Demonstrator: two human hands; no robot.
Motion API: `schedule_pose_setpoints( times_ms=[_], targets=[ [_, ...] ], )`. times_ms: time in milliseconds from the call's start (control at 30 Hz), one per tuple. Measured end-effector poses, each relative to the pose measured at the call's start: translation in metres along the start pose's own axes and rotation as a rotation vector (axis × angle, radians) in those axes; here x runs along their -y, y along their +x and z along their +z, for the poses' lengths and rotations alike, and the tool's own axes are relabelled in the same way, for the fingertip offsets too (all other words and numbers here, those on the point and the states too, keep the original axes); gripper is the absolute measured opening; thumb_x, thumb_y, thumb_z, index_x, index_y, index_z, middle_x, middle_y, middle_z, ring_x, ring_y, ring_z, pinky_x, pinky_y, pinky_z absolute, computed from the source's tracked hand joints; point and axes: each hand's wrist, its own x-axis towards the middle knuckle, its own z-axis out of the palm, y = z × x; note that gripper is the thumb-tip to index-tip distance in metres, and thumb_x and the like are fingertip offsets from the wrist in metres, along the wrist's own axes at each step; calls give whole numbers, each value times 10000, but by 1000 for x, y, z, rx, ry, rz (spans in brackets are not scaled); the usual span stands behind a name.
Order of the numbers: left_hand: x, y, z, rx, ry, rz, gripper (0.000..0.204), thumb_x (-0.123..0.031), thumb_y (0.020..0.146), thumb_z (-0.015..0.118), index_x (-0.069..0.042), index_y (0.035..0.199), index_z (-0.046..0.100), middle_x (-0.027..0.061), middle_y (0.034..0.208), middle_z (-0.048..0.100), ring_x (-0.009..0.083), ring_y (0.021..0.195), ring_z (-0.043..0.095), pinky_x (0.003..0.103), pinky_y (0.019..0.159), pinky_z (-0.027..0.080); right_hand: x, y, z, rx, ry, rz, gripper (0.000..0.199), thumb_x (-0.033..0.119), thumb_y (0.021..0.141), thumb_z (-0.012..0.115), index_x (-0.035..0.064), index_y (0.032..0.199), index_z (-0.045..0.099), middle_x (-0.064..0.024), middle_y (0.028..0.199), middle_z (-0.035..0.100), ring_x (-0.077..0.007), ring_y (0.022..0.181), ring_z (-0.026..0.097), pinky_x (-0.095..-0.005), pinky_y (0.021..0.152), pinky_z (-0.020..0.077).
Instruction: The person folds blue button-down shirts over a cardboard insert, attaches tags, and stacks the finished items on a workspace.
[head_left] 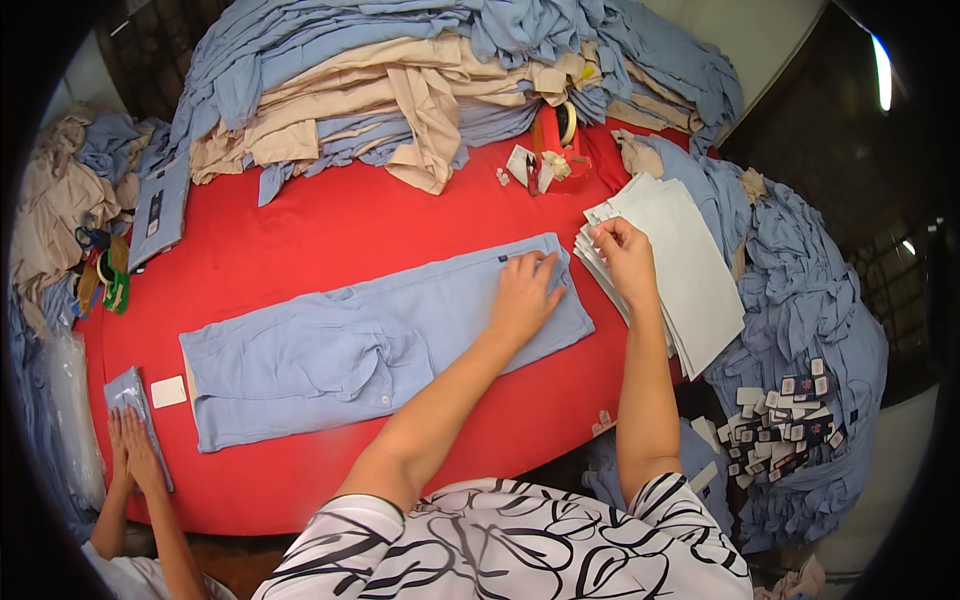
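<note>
A light blue garment [300, 350], folded into a long strip, lies across the table in front of me. My left hand [524, 293] rests on its right end with fingers spread, beside a small dark label [503, 259]. Over the near-left edge of a stack of white sheets [685, 270] is my right hand [626, 262]. Its thumb and fingers are pinched together at the stack's upper left part; what they hold, if anything, cannot be made out.
Piles of blue and beige garments [350, 90] line the far side. A red tape dispenser [562, 150] stands before them. Tags [785, 425] lie on garments at right. At left, another person's hands [135, 450] press a wrapped blue garment [128, 388] near a white card [169, 391].
</note>
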Motion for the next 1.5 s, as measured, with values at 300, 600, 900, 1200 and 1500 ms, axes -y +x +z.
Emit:
schedule_pose_setpoints(
  times_ms=[300,600,900,1200,1500],
  targets=[
    [7,28,28,-64,-393,-181,197,-220,906,663,-45,935,748,104,960,656,329,835,653,410,756,524,53,65,7,839,456,-93,242,205,990,586,-9,1084,650,-84,908,710,-123,751,654,-251,673,509],
    [10,29,32,-209,-592,-151,120,-76,879,659,9,945,711,146,927,689,333,796,669,384,713,533,-59,155,160,-74,-1135,-465,193,59,846,597,-38,999,663,-198,1009,670,-297,897,695,-382,761,576],
    [18,33,28,-60,-741,-355,171,-106,979,587,34,998,683,93,890,733,150,794,687,293,733,553,-29,100,73,-58,-125,-47,262,-7,836,562,-65,1090,592,-156,967,661,-238,862,676,-324,709,544],
    [6,37,34,-43,-704,-357,212,-170,1040,515,20,974,585,123,927,726,164,805,692,295,758,558,-62,-45,30,31,-388,66,266,256,912,675,25,1043,667,-109,735,645,-245,669,639,-364,639,497],
    [6,36,40,-70,-661,-299,214,-192,1036,512,-9,932,548,133,857,730,231,782,729,348,699,561,-59,-46,35,77,-573,30,300,325,935,636,28,960,678,-140,843,700,-349,812,659,-456,683,499]
  ],
)
